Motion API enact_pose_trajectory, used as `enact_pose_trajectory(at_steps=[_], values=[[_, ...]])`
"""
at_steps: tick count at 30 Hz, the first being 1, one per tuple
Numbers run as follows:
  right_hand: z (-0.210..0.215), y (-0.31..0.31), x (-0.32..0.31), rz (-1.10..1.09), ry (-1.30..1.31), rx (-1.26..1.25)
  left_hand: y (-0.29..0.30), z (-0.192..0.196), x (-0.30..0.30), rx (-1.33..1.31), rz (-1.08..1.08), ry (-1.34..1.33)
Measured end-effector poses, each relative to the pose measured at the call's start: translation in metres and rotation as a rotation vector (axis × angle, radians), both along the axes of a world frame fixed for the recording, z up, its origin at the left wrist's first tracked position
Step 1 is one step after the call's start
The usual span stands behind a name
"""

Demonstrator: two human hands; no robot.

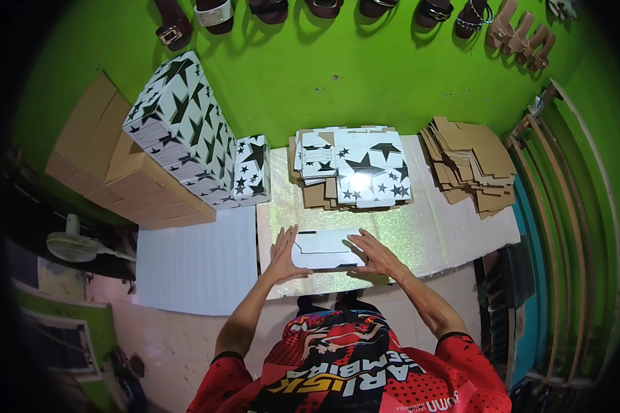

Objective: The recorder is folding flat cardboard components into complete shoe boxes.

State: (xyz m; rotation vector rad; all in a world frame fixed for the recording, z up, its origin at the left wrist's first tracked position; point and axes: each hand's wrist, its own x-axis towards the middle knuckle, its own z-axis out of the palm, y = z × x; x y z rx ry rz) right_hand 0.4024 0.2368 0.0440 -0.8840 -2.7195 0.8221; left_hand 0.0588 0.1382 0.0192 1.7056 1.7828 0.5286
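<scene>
A small white cardboard box (329, 242) with a few black marks sits near the front edge of the table, its long side running left to right. My left hand (284, 257) presses against its left end, fingers up along the side and thumb at the front. At the right end my right hand (376, 256) grips the box, with fingertips over its top edge. Between them the two hands hold the box from both ends. A cut line or flap edge runs across its upper face.
Behind it lies a stack of flat star-print cardboard (375, 162). Plain brown cardboard sheets (472, 162) are piled at the right. Star-print boxes (193, 131) and brown boxes (141, 182) stand at the left. Sandals (434, 12) hang on the green wall; a wooden rack (554, 227) is far right.
</scene>
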Motion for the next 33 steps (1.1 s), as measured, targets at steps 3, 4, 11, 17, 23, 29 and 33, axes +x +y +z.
enact_pose_trajectory(at_steps=[3,4,11,17,23,29,33], values=[[-0.006,-0.002,0.000,0.036,0.019,0.080,0.004,0.000,-0.012,0.015,-0.130,0.009],[-0.004,-0.004,0.000,0.021,0.026,0.111,0.003,0.001,-0.011,0.013,-0.131,0.008],[0.002,0.013,-0.031,-0.126,0.006,0.100,-0.006,-0.005,-0.006,-0.031,-0.218,0.325],[-0.004,0.027,-0.081,-0.171,0.064,0.174,-0.009,-0.004,-0.003,-0.032,-0.193,0.357],[-0.012,0.036,-0.085,-0.185,-0.109,0.022,-0.020,-0.002,0.014,0.135,-0.228,0.413],[-0.016,0.035,-0.083,-0.209,0.001,0.038,-0.029,-0.009,0.057,0.174,-0.149,0.366],[-0.016,0.029,-0.087,-0.243,-0.023,0.026,-0.029,-0.014,0.064,0.150,-0.132,0.298]])
